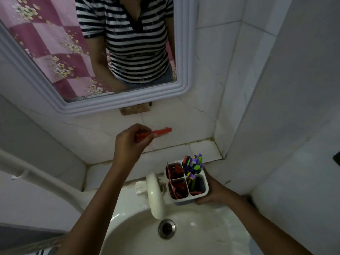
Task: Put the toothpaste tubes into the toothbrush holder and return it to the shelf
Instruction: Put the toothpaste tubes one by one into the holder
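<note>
My left hand point(131, 139) is raised above the tiled shelf point(165, 150) and grips a red toothpaste tube point(161, 131) that points to the right. My right hand point(215, 190) holds a white four-compartment toothbrush holder point(206, 192) over the right back rim of the sink. Its two left compartments hold red tubes point(177, 187). The back right compartment holds several colourful toothbrushes point(194, 163). The front right one holds a few more items I cannot make out.
A white faucet point(155, 196) stands just left of the holder, above the sink basin point(211, 229) with its metal drain point(166, 228). A white-framed mirror point(117, 105) hangs above the shelf. Tiled walls close in on the right. A white pipe point(36, 173) runs along the left.
</note>
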Demonstrator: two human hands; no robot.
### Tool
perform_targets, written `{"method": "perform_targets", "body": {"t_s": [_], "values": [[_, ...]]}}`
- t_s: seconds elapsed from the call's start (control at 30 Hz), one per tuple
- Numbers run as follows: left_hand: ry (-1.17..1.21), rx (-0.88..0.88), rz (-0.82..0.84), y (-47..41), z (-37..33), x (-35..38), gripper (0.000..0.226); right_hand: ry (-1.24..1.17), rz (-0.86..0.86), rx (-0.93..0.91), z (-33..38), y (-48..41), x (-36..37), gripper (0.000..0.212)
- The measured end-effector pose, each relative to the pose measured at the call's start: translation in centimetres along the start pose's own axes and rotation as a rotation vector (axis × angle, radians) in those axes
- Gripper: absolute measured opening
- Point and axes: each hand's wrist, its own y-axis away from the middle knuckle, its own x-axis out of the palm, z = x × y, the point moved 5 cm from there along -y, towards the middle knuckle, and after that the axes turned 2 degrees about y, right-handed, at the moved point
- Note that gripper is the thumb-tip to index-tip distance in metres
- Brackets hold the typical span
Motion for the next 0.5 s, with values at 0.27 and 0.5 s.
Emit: {"method": "perform_targets", "body": {"t_s": [0.27, 0.5], "values": [[-0.371, 0.342, 0.436, 3.2, -11.0, 3.1, 0.023, -0.019, 0.018, -0.042, 1.4, 0.3, 0.0, 0.118], [-0.605, 0.317, 0.563, 5.2, -7.7, 8.4, 0.034, -0.033, -0.018, -0.086, 2.0, 0.4, -0.2, 0.118]]}}
